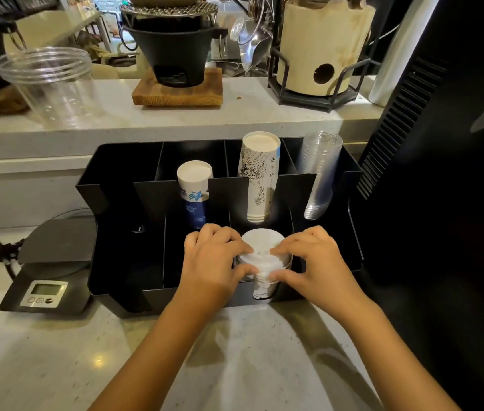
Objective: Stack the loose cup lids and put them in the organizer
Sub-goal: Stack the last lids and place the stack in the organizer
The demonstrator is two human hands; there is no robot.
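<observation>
Spreading across the pale desk (56, 366) at mid-frame, the black organizer (107, 262) takes a white lid stack (261, 256) in its front compartment just right of centre, which your left hand (217, 259) and right hand (317, 259) pinch between curled fingers.

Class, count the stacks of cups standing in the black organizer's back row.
3. A blue-printed paper stack left of centre, a taller line-drawn paper stack in the middle, and a clear plastic stack at the right. Others may be hidden behind the dividers.
</observation>
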